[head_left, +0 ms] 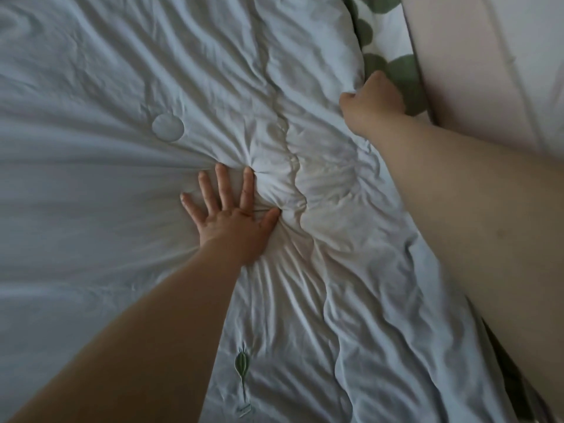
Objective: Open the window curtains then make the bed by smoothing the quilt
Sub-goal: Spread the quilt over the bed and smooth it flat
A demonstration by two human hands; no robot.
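A pale blue-white quilt covers nearly the whole view, deeply creased, with a stitched seam running down its middle and folds radiating from one spot. My left hand lies flat on it with fingers spread, pressing into the bunched cloth beside the seam. My right hand is closed in a fist around the quilt's right edge, next to the green-dotted fabric. A small embroidered green balloon shows on the quilt near the bottom.
A white sheet with large green dots lies under the quilt's right edge. A pale pink padded surface rises at the right. No window or curtains appear.
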